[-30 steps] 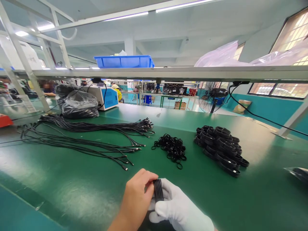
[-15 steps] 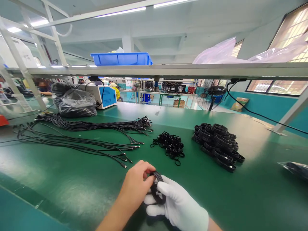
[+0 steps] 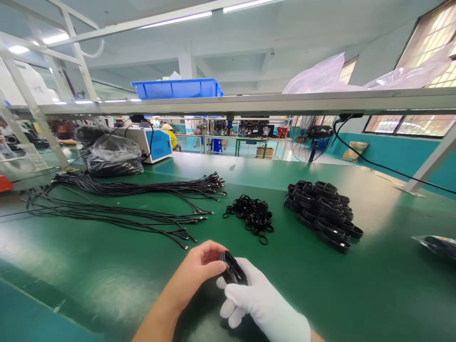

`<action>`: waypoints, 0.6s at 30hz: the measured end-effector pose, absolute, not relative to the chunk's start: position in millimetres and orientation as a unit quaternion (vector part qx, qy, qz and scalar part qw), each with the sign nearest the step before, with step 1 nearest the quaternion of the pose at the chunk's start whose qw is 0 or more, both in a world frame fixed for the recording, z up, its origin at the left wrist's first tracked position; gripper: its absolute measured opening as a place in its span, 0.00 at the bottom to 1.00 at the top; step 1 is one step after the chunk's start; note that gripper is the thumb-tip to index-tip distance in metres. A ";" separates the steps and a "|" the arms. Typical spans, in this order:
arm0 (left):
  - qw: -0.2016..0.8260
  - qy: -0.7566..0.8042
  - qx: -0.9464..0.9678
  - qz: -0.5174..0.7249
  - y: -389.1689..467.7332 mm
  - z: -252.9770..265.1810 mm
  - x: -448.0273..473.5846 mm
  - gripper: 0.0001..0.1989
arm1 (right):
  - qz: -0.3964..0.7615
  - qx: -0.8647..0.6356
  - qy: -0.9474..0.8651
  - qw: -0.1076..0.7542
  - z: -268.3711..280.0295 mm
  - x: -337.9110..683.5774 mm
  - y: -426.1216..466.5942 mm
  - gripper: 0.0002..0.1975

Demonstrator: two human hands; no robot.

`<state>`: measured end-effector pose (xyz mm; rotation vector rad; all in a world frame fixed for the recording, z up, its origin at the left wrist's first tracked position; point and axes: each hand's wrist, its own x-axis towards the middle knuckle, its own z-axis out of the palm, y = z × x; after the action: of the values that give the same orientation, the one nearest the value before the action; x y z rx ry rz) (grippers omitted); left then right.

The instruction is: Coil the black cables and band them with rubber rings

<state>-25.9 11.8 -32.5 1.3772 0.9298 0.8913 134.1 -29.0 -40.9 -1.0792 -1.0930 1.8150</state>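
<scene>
A coiled black cable (image 3: 233,269) is held between my two hands above the front of the green bench. My bare left hand (image 3: 201,268) pinches its upper left side with thumb and fingers. From the right, my white-gloved right hand (image 3: 254,294) grips the same coil, thumb in front and fingers partly curled beneath. Just beyond lies a heap of small black rings (image 3: 251,213). Straight loose black cables (image 3: 142,187) stretch out on the left, their plug ends pointing right. A pile of coiled cables (image 3: 320,209) sits to the right.
The green bench (image 3: 285,294) has a shelf (image 3: 249,102) across it, carrying a blue bin (image 3: 178,89). Behind the loose cables are a plastic bag (image 3: 114,152) and a blue-and-white machine (image 3: 153,142). Another bag (image 3: 436,249) lies at the right edge. A person sits far left.
The coil has turned and tilted in my hands, so its opening looks narrower. My left hand has shifted slightly left, and my right thumb has moved lower on the coil.
</scene>
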 end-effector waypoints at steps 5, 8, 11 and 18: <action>0.531 0.477 0.547 0.437 13.9 -37.1 -29.7 0.15 | 0.444 -0.574 -0.560 0.398 -32.9 136.3 -30.3 0.25; 0.509 0.513 0.537 0.435 15.5 -37.5 -32.9 0.18 | 0.389 -0.578 -0.574 0.431 -32.0 141.2 -29.3 0.26; 0.498 0.536 0.544 0.411 18.9 -37.6 -34.3 0.20 | 0.464 -0.578 -0.512 0.434 -31.6 144.6 -24.1 0.26; 0.458 0.571 0.522 0.438 29.6 -56.1 -29.8 0.21 | 0.437 -0.564 -0.464 0.525 -21.1 201.3 12.4 0.19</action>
<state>-29.8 29.6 -56.1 1.2846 1.4056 1.0800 201.3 12.4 -21.1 -1.3500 -1.1101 1.0455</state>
